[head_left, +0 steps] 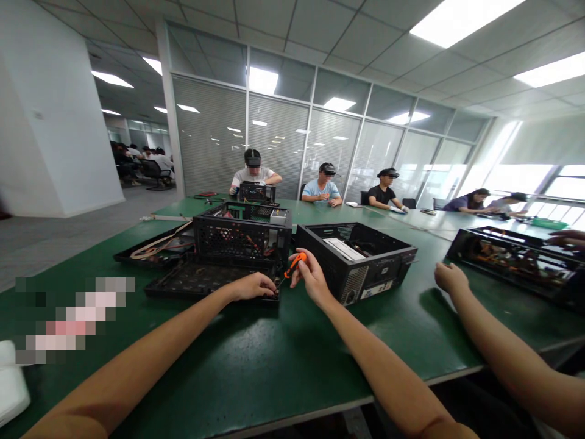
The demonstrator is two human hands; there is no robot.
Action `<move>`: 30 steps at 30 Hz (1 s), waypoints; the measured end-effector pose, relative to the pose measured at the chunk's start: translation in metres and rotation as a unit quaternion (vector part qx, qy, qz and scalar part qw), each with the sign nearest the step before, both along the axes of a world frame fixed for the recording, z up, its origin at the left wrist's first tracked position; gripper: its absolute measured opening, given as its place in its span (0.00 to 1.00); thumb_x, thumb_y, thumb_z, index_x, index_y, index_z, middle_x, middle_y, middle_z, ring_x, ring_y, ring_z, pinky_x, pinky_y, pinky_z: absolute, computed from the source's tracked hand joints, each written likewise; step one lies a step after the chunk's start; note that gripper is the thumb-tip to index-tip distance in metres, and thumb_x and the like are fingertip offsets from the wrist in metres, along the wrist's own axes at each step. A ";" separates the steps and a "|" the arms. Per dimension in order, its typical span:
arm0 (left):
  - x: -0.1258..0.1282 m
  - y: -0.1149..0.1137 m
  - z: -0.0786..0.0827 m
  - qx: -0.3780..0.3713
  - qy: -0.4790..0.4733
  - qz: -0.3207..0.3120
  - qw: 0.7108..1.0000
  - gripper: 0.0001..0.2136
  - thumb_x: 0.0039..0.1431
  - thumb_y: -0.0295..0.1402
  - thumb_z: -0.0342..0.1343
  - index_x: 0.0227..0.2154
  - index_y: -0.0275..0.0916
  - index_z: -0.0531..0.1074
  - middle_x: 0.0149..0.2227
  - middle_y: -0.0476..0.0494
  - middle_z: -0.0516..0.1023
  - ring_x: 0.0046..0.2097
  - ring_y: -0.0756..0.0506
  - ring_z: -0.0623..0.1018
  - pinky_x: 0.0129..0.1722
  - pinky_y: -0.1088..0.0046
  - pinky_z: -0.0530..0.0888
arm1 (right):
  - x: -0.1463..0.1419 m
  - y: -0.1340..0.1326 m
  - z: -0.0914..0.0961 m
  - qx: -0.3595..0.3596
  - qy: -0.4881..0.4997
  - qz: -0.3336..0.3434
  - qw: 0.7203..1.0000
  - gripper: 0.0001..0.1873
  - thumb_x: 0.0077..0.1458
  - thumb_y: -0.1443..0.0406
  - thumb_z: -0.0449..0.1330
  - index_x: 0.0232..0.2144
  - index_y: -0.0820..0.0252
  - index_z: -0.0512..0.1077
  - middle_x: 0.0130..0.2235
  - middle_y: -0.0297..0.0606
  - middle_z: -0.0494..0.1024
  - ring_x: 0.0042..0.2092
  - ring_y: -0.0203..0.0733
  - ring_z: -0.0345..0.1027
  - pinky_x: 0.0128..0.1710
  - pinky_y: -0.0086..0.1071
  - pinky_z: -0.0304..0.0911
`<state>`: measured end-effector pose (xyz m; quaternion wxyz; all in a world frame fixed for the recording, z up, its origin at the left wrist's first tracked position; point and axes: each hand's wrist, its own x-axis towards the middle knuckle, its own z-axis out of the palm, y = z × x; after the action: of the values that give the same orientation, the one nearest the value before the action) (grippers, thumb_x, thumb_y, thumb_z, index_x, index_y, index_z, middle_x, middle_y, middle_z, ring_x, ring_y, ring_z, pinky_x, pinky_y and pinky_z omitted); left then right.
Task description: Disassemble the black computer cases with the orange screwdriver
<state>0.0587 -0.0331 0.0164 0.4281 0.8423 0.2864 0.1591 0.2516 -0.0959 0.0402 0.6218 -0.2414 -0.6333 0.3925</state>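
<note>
A screwdriver [296,264] with an orange and black handle is in my right hand [313,281], its fingers closed on the handle. Its shaft points down and left toward the near right corner of a black flat case panel [187,280]. At that corner my left hand [253,286] rests with thumb and fingers pinched together; whatever lies between them is hidden. Behind the panel stands an open black computer case [242,235] with mesh in its side and wires inside. Right of my right hand is another open black case [356,256].
Another black panel [150,247] with a pale cable lies at left. A white object [11,384] is at the near left table edge. At right, a neighbour's fist [451,278] rests near another open case [516,262]. Several people sit along the far side of the green table [219,378].
</note>
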 end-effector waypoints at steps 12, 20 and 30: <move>-0.002 0.006 -0.006 0.016 0.000 -0.004 1.000 0.13 0.47 0.37 0.56 0.35 0.35 0.75 0.36 0.45 0.77 0.38 0.48 0.73 0.40 0.76 0.66 | 0.003 0.003 -0.002 0.010 0.000 -0.008 1.000 0.16 0.56 0.58 0.49 0.46 0.56 0.55 0.41 0.38 0.69 0.21 0.28 0.65 0.21 0.27 0.63; -0.001 0.003 -0.003 0.006 0.002 -0.001 1.000 0.13 0.47 0.35 0.57 0.35 0.34 0.75 0.35 0.44 0.77 0.38 0.48 0.73 0.40 0.75 0.67 | 0.002 0.005 -0.005 0.020 0.010 -0.030 0.999 0.15 0.52 0.61 0.55 0.38 0.55 0.53 0.35 0.31 0.71 0.17 0.25 0.61 0.15 0.22 0.58; -0.002 0.004 -0.005 -0.002 -0.012 0.003 1.000 0.12 0.46 0.35 0.57 0.34 0.34 0.75 0.35 0.45 0.77 0.38 0.48 0.73 0.41 0.75 0.67 | 0.002 0.009 -0.005 0.019 -0.010 -0.048 0.999 0.12 0.52 0.60 0.55 0.36 0.56 0.56 0.40 0.35 0.70 0.17 0.24 0.61 0.14 0.22 0.57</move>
<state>0.0567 -0.0294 0.0110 0.4328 0.8387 0.2837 0.1700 0.2537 -0.0864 0.0356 0.6382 -0.2639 -0.6341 0.3477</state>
